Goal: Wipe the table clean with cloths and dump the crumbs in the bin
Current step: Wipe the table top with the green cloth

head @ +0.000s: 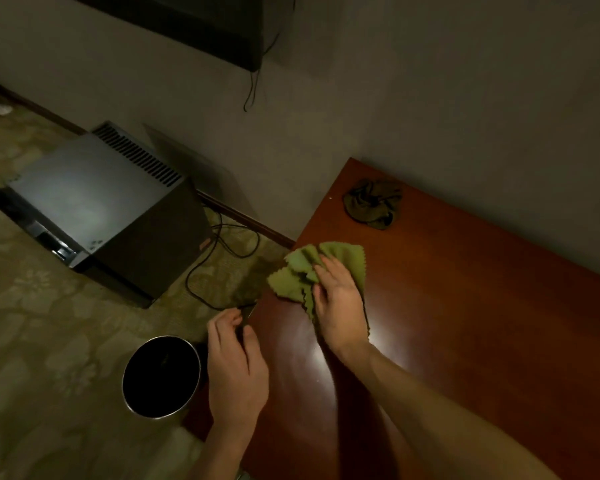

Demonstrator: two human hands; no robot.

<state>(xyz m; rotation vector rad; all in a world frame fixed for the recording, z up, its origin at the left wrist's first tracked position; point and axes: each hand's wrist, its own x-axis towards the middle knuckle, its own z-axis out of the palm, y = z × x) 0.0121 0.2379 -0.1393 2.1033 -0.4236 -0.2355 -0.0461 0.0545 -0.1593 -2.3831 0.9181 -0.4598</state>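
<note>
Your R hand lies flat on the light green cloth, fingers straight & close together, pressing it onto the tabletop at its left edge; part of the cloth sticks out past that edge. Your L hand sits just beside the same edge, fingers curled toward the thumb; can't tell if they pinch anything. The bin stands on the floor just left of it. A 2nd, darker cloth lies crumpled near the far corner, by the wall.

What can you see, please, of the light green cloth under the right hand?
The light green cloth is soft-looking fabric with zigzag-cut edges, rumpled into folds. It lies on the glossy reddish-brown table, reaching its left edge. The right hand rests on it, fingers spread, covering its right part.
</note>
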